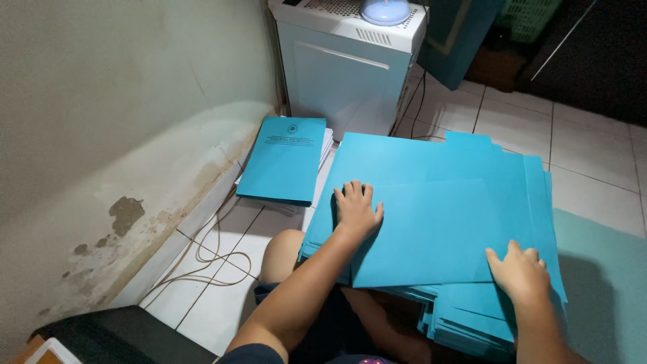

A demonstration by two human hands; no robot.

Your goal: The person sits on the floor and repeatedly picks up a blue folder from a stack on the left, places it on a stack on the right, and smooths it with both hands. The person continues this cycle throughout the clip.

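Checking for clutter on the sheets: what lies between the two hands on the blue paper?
Only bare blue paper: the top sheet spans the gap between the left hand and the right hand, with nothing resting on it, in the head view.

The sheet (424, 232) under my fingers (354, 192) is plain bright blue, and so is every sheet in the stack (472, 323) beneath it. The booklet pile (283, 158) by the wall has a blue cover with dark print and white page edges. The floor (593, 145) is white tile with dark grout lines. The wall (101, 135) is pale cream, blotched brown. The machine (347, 74) is white. The cord (209, 259) is tan.
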